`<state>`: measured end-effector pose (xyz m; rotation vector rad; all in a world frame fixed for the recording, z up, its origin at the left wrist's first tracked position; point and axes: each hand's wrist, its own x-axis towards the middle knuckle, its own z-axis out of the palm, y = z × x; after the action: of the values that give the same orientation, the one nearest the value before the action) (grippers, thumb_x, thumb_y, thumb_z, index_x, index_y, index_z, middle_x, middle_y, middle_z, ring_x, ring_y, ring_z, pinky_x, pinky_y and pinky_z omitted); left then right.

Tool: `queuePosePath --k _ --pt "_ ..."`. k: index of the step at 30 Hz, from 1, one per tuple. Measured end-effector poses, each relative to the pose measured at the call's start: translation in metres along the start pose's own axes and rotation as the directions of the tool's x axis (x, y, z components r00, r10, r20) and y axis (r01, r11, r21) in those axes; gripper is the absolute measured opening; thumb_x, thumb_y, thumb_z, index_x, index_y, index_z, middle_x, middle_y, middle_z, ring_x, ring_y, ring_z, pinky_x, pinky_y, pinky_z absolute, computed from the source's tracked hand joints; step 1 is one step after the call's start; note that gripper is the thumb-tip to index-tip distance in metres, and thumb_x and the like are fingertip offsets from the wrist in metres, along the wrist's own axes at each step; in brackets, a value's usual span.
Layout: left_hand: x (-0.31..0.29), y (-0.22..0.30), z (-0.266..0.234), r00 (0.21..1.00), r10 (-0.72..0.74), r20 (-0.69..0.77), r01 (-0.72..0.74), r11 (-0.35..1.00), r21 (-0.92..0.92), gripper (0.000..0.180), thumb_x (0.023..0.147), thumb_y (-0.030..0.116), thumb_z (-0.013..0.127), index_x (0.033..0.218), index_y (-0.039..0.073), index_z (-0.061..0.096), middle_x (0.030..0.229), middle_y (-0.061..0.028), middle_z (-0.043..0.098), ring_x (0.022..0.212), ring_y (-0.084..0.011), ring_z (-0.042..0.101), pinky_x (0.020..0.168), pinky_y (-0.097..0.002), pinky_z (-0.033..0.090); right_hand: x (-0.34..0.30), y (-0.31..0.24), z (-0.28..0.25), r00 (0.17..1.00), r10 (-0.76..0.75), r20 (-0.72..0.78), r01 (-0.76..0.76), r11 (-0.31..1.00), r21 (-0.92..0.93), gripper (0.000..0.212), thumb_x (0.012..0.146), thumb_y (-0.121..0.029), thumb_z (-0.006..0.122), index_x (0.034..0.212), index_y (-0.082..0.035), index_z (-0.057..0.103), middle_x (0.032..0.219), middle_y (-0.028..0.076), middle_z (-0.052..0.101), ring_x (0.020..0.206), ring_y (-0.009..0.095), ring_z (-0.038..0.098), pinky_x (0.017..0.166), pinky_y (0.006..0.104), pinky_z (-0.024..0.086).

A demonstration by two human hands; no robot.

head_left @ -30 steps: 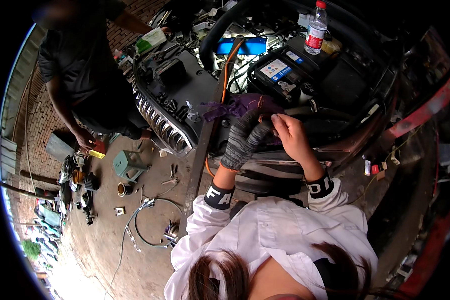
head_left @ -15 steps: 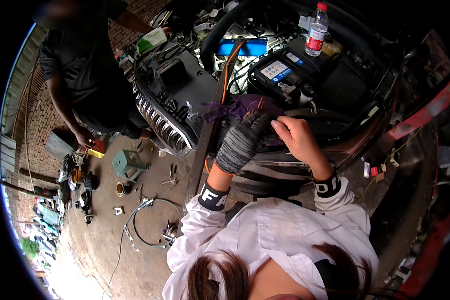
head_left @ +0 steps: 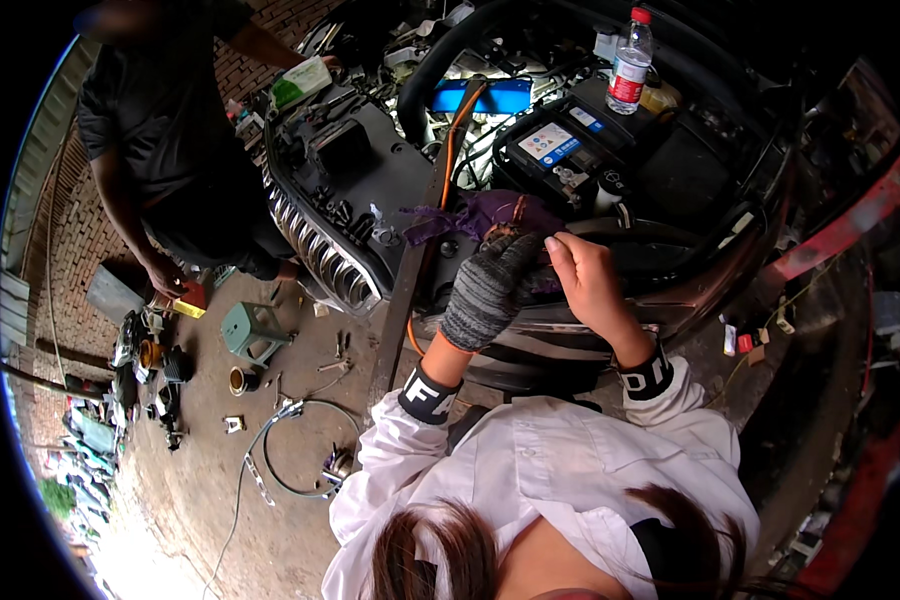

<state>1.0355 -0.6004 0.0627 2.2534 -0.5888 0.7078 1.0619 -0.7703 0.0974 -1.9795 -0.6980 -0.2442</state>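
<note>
My left hand [head_left: 484, 292] wears a grey-and-black striped knit glove. Its fingers are closed at the front of the engine bay, beside a crumpled purple cloth [head_left: 515, 208]. A thin brownish, wire-like piece [head_left: 519, 207] rises just beyond those fingers; what the glove grips is mostly hidden. Bare and just to the right, my right hand [head_left: 592, 280] has its fingers curled and its thumb pressed toward them. Whether anything small sits in that pinch cannot be made out. Past both hands lies a black car battery [head_left: 560, 150] with a white and blue label.
A red-capped water bottle [head_left: 630, 62] stands by the battery. An orange cable [head_left: 455, 140] runs along a dark bar [head_left: 410, 275] left of my hands. Across the grille [head_left: 315, 245], a co-worker [head_left: 165, 130] holds a yellow-and-red box [head_left: 189, 300]. A green stool [head_left: 255, 332] and looped cable [head_left: 310, 445] occupy the floor.
The view has shifted slightly. My right fingers and thumb have turned a little, while my gloved left hand stays closed in nearly the same place.
</note>
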Motion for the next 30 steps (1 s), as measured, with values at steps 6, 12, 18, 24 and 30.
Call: queuePosePath --k 6,12,18,24,30 --pt "-0.002 0.003 0.004 1.0 0.01 -0.01 -0.009 1.0 0.025 0.046 0.083 0.026 0.071 0.122 0.004 0.061 0.105 -0.0172 0.067 0.093 -0.0354 0.065 0.078 -0.042 0.054 -0.005 -0.001 0.002 0.999 0.027 -0.034 -0.028 0.999 -0.04 0.031 0.099 -0.017 0.053 0.075 0.003 0.052 0.061 0.02 0.049 0.053 0.036 0.05 0.051 0.0389 0.038" --pt "0.0 -0.002 -0.012 0.989 -0.006 0.145 0.016 0.998 -0.062 0.044 0.085 0.016 0.069 0.126 0.004 0.059 0.11 -0.0156 0.067 0.1 -0.036 0.065 0.088 -0.0408 0.052 0.002 0.007 -0.016 0.948 -0.256 0.189 0.27 0.961 -0.052 0.025 0.092 -0.021 0.064 0.088 0.0 0.051 0.073 0.018 0.059 0.065 0.038 0.059 0.056 0.0413 0.045" --pt "0.004 -0.005 -0.018 0.981 0.02 0.194 0.007 0.99 -0.139 0.043 0.084 0.011 0.068 0.126 0.003 0.059 0.111 -0.0185 0.066 0.099 -0.0377 0.064 0.086 -0.0406 0.053 0.008 0.017 -0.02 0.893 -0.36 0.272 0.421 0.88 -0.219 0.033 0.084 -0.024 0.073 0.087 -0.001 0.049 0.075 0.016 0.06 0.068 0.036 0.062 0.057 0.0399 0.048" --pt "0.003 -0.01 -0.019 0.979 0.021 0.203 -0.005 0.997 -0.081 0.041 0.083 0.012 0.063 0.123 0.007 0.06 0.109 -0.0189 0.065 0.099 -0.0373 0.063 0.083 -0.0432 0.052 0.007 0.029 -0.013 0.874 -0.415 0.252 0.464 0.866 -0.184 0.032 0.083 -0.024 0.074 0.084 -0.002 0.05 0.072 0.014 0.059 0.065 0.035 0.062 0.055 0.0393 0.048" --pt "0.0 -0.018 -0.014 0.979 0.089 0.181 -0.076 0.994 -0.079 0.047 0.077 0.015 0.074 0.12 0.002 0.062 0.109 -0.0187 0.066 0.098 -0.0381 0.065 0.083 -0.0418 0.054 0.005 0.033 -0.011 0.883 -0.388 0.263 0.438 0.884 -0.167 0.028 0.078 -0.013 0.076 0.085 -0.001 0.051 0.072 0.016 0.06 0.067 0.037 0.062 0.056 0.04 0.047"
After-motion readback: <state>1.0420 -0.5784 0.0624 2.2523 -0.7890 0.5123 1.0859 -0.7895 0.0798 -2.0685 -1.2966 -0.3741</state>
